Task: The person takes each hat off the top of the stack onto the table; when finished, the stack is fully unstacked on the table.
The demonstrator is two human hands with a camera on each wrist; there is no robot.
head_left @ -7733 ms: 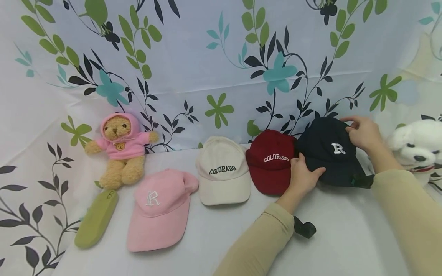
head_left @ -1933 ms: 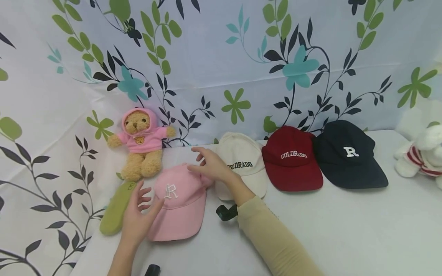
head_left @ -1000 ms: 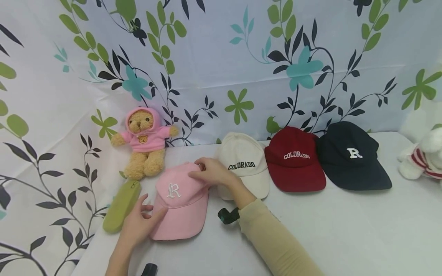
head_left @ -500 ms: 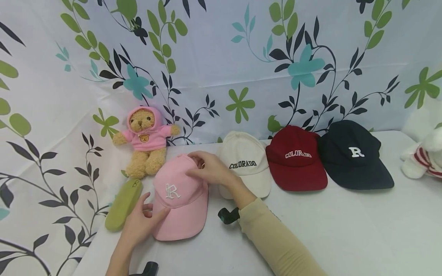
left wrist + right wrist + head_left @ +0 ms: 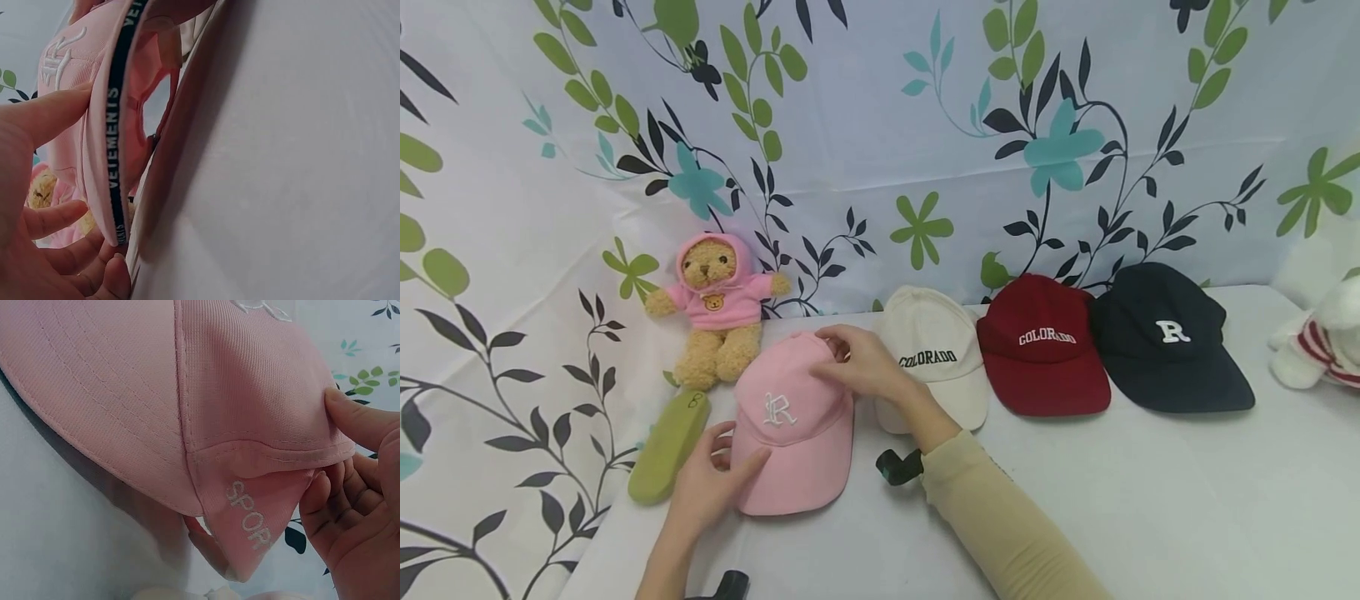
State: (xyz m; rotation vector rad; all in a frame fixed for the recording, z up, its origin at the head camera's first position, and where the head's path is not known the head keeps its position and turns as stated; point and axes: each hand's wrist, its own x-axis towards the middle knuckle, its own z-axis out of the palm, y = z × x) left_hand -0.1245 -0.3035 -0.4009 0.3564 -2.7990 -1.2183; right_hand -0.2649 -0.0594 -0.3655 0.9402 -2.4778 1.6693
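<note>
A pink baseball cap (image 5: 790, 400) with a white embroidered R is between both hands. My left hand (image 5: 703, 479) holds its left side; in the left wrist view the thumb lies on the brim (image 5: 109, 125) and the fingers curl by its lower edge. My right hand (image 5: 868, 367) pinches the crown's right rear edge, with the thumb outside and the other fingers curled underneath in the right wrist view. White lettering shows on the folded inner band (image 5: 247, 515). The brim's dark underside tape reads VETEMENTS in the left wrist view.
Right of the pink cap stand a cream cap (image 5: 925, 354), a dark red cap (image 5: 1045, 346) and a navy cap (image 5: 1168, 342) in a row. A teddy bear (image 5: 718, 304) in pink and a green elongated object (image 5: 668, 450) lie left. A white plush dog (image 5: 1326, 342) sits at the right edge.
Both hands have moved left from the navy cap to the pink cap. The right hand has taken hold of its crown, which now stands higher, and the left hand has come to its side.
</note>
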